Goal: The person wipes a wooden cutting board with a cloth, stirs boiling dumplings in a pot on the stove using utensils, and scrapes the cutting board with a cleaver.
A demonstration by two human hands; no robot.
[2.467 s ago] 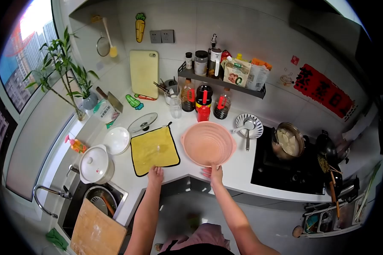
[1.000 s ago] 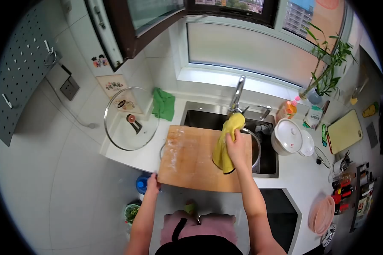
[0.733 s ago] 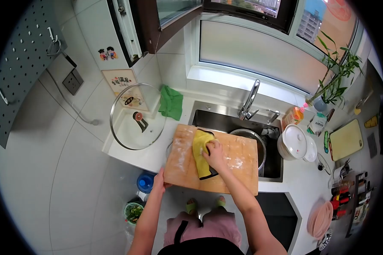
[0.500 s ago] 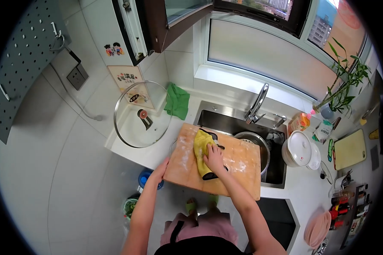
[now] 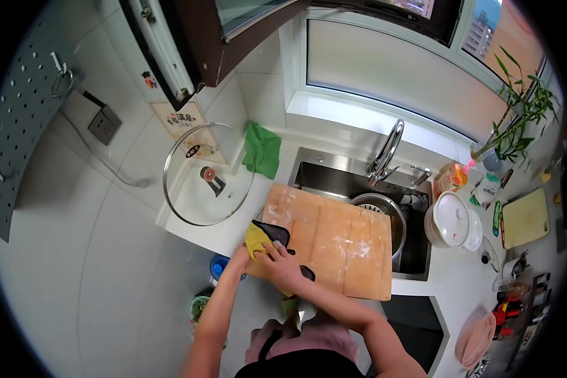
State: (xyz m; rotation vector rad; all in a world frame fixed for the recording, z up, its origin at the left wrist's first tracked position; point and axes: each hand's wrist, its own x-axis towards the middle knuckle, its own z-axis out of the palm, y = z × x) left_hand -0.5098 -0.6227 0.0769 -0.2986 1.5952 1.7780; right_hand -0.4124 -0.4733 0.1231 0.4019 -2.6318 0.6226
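A wooden board (image 5: pixel 334 242) with white powdery smears lies tilted over the counter edge and part of the sink. My right hand (image 5: pixel 282 268) presses a yellow cloth (image 5: pixel 256 239) with a dark underside onto the board's left end, fingers closed on it. At the board's lower left corner is my left hand (image 5: pixel 238 259), right beside the cloth; its fingers are mostly hidden behind the board edge and cloth, and it seems to hold the board there.
Behind the board are the sink (image 5: pixel 416 252), a metal pot (image 5: pixel 394 217) and the faucet (image 5: pixel 387 151). A glass lid (image 5: pixel 192 189) and green cloth (image 5: pixel 262 150) are at the left. A white lidded pot (image 5: pixel 447 220) stands right of the sink.
From the yellow mat's place beside the pink basket, the cloth came to the board. My right hand has since moved it leftward across the board, close to my left hand.
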